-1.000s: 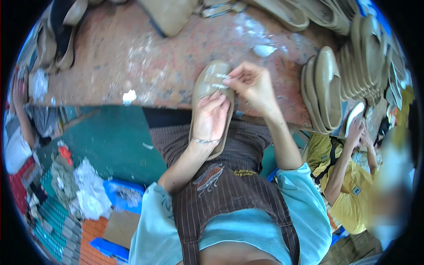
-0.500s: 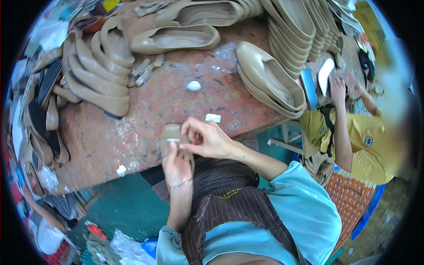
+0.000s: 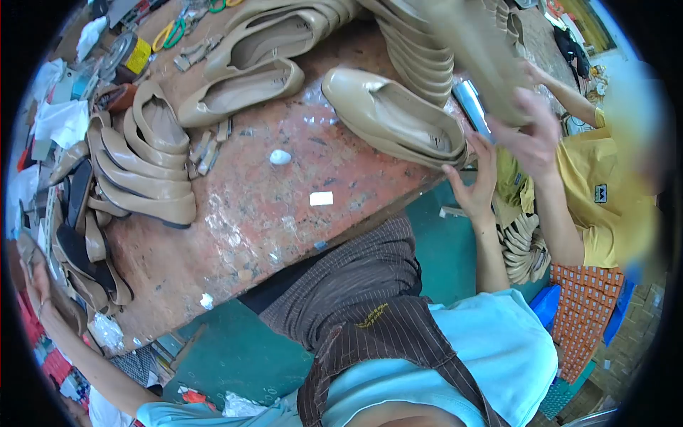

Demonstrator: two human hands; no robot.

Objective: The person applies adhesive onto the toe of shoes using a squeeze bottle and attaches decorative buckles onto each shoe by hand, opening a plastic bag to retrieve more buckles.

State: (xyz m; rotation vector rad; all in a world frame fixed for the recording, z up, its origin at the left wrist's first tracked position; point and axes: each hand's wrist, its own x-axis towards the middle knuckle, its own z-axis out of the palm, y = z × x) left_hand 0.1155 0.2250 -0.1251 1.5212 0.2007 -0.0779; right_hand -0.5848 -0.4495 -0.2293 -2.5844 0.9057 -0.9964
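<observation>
At the far left edge, my left hand (image 3: 39, 281) is closed on a shoe (image 3: 60, 295), seen dimly near the image border beside a pile of shoes with dark soles. My right hand (image 3: 478, 178) is at the heel end of a small stack of beige shoes (image 3: 380, 114) on the table's right side. Its thumb lies on the near side of the heels, with the fingers on the other side. Right beside it, a co-worker's hand (image 3: 533, 132) holds another beige shoe (image 3: 480, 60), blurred by motion.
Nested beige shoes (image 3: 146, 167) lie at the left, and more (image 3: 270, 43) at the back. On the worn red table (image 3: 249, 213) are a white lump (image 3: 279, 156) and a white paper piece (image 3: 321, 198). Green-handled scissors (image 3: 174, 32) lie far back.
My hands have parted from the beige shoe piece at the table's front edge. The left swung far left, the right reached out to the stacked shoes. A co-worker's hand with a shoe came closer.
</observation>
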